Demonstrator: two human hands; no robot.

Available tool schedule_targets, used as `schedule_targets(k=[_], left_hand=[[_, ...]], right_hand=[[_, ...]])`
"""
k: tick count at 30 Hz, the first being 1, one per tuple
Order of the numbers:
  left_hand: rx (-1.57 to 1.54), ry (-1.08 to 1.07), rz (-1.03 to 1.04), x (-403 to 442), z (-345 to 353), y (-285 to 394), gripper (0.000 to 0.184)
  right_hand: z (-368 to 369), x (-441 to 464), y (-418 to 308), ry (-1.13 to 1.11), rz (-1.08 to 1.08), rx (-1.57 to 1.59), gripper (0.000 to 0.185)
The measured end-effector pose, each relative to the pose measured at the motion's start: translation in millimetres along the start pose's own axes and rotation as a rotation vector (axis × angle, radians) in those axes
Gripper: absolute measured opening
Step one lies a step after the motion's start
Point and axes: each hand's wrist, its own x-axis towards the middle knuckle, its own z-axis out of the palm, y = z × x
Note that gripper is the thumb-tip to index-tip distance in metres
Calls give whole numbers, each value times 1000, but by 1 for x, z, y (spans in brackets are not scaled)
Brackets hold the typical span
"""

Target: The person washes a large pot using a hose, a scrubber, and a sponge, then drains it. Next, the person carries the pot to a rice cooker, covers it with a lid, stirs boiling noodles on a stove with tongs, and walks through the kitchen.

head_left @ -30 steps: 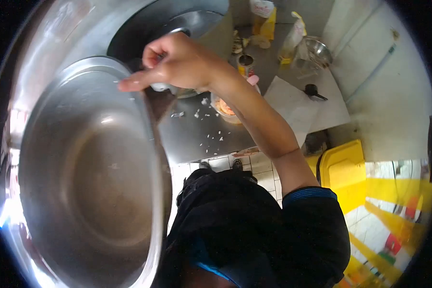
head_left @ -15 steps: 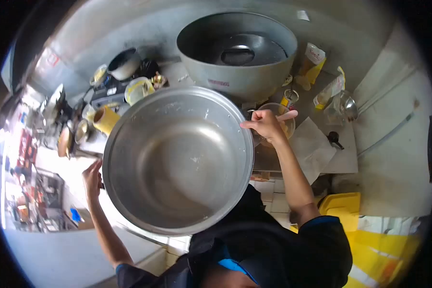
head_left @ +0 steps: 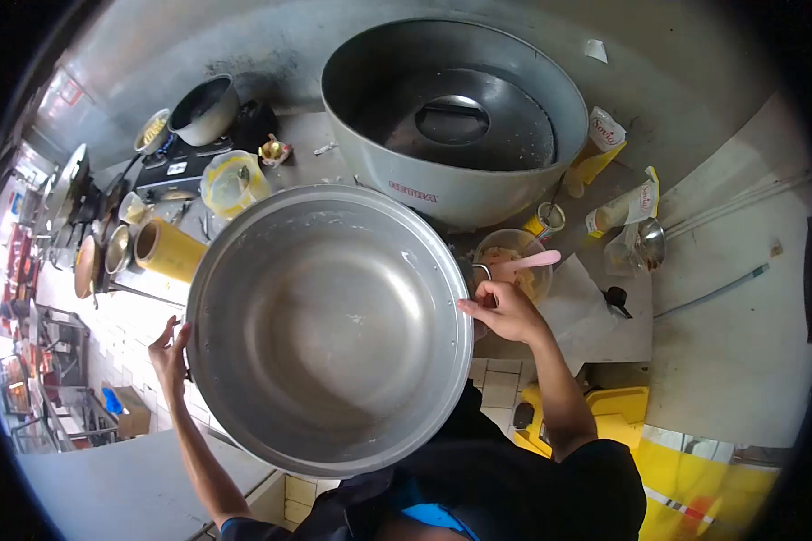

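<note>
A large round metal pot (head_left: pixel 343 325), its inside facing me, is held up between my two hands. My left hand (head_left: pixel 170 353) grips the handle on its left side. On the right, my right hand (head_left: pixel 505 311) is closed on the other handle, with the thumb against the rim. Beyond the pot stands a big grey cooker (head_left: pixel 388 176) with a dark lid (head_left: pixel 478 135) lying inside it. Just past my right hand is a clear bowl of food (head_left: pixel 523 281) with a pink-handled utensil (head_left: pixel 537 260) in it.
At the left are a small pot (head_left: pixel 203 113), a stove (head_left: pixel 176 171), a yellow-stained tub (head_left: pixel 230 185) and a yellow cylinder (head_left: pixel 167 251). To the right lie an opened can (head_left: pixel 546 221), yellow-and-white packets (head_left: pixel 622 207), a metal bowl (head_left: pixel 651 242) and a black scoop (head_left: pixel 616 299). A yellow bin (head_left: pixel 618 410) stands below.
The pot has shifted from the far left to in front of me. My left hand has come into view on its handle, and the grey cooker now shows more fully.
</note>
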Motion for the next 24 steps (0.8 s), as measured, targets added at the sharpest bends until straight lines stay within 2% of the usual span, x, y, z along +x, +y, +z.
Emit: schedule_targets(k=[2,4,6,8,10,12,13,14,16,17,20,22,24], left_hand=[[-17,-11,-7,-2,-2,2,66],[-1,-1,-8,2,-3,-8,65],[-6,-13,-69,-3,-1,0,64],[-83,-22,80,0,-2,-13,64],[-4,28,128,-2,-3,-15,66],[69,45,82,-5,-3,-7,64],[54,77,95,-4,-1,-10,63],[38,98,107,-3,1,-13,63],[44,107,89,-7,-2,-9,64],[51,98,70,-11,-4,-1,65],[56,82,41,-9,-6,-7,67],[52,125,105,-5,-2,-20,65],[62,72,19,-13,-6,1,63]], right_hand=[[-14,-7,-9,-53,-217,-388,31],[-56,-12,-71,-53,-651,-642,28],[-80,2,-145,5,-452,-255,25],[-103,72,-189,45,-448,-460,18],[-115,189,-181,67,-572,-687,23],[-113,288,-140,100,-573,-1175,51],[-111,326,-122,-57,-468,-1396,80],[-105,335,-120,-182,-304,-1377,86],[-106,389,-97,-175,-279,-1347,72],[-105,370,-110,-158,-325,-1291,62],[-114,356,-128,-101,-367,-1214,51],[-133,373,-128,-37,-504,-1196,48],[-145,355,-159,-31,-498,-1155,43]])
